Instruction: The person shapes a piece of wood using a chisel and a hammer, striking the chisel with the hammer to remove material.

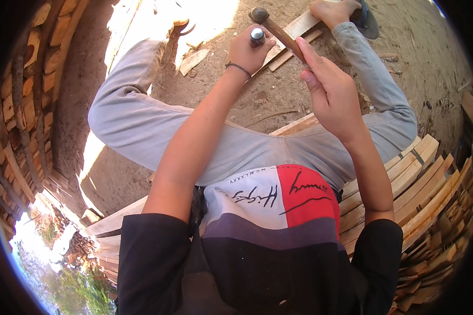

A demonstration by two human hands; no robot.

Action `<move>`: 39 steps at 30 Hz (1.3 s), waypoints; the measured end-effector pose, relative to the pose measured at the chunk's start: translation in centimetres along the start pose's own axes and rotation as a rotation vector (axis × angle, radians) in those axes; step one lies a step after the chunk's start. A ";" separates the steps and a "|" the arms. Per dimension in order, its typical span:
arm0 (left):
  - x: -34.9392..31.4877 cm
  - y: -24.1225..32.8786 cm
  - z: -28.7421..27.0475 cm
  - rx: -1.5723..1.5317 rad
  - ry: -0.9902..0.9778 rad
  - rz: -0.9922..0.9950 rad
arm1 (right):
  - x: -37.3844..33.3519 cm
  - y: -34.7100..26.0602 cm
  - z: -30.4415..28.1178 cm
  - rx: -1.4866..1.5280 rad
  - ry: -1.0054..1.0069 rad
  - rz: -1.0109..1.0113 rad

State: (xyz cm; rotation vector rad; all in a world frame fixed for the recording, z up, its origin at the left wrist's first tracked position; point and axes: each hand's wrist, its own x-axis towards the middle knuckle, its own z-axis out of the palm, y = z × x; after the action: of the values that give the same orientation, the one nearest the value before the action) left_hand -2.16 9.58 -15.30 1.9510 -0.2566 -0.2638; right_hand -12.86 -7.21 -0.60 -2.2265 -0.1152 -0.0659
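Note:
My left hand (245, 50) is closed round an upright tool whose round, shiny metal end (257, 34) points up; its lower part is hidden, so I cannot tell its kind. In my right hand (333, 97) is a hammer (285, 39), gripped by its wooden handle with the thumb and fingers along it. The hammer's dark rounded head is just above and beyond the left fist, apart from the metal end in this view. Below both hands a pale wooden plank (302, 24) lies on the dirt, with my right bare foot (335, 11) at its far end.
Stacked timber (37, 68) rises at the left. Beneath and behind me lie long sawn boards (399, 178), with more piled wood (436, 262) at the lower right. A sandal (370, 23) is by the right foot. A flat wood scrap (193, 62) rests on the sandy ground (425, 68).

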 end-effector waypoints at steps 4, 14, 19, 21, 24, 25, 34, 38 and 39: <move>0.2 0.3 0.1 0.092 0.024 0.022 | 0.5 -0.2 -0.5 -0.097 -0.089 0.001; 0.0 -0.8 0.2 0.021 0.014 -0.025 | 0.6 0.7 0.7 -0.112 -0.069 -0.040; -0.6 -1.6 -0.3 -0.098 0.075 -0.151 | 0.8 2.8 0.5 0.087 0.009 0.153; -1.3 -1.9 -1.2 -0.137 0.029 -0.334 | 0.5 4.1 0.2 0.285 0.116 0.322; -2.1 -2.2 -2.4 -0.559 0.124 -0.636 | -0.4 6.0 0.2 0.432 0.239 0.537; -2.0 -2.3 -2.5 -0.672 0.184 -0.685 | -0.8 6.4 0.2 0.531 0.279 0.648; -1.2 -0.1 -3.0 -1.382 0.442 -0.761 | -2.5 8.2 1.1 0.844 0.346 0.836; 2.2 3.1 -6.7 -0.855 0.106 -0.351 | -3.0 9.8 0.6 0.447 0.206 0.753; 2.8 4.1 -7.9 -0.695 0.103 -0.238 | -3.2 10.2 0.6 0.261 0.122 0.674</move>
State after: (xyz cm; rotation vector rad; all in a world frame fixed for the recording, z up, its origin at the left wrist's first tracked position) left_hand 2.65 14.15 -8.71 1.2949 0.1293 -0.3512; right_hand -14.91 -13.13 -9.27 -1.8916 0.6543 0.1725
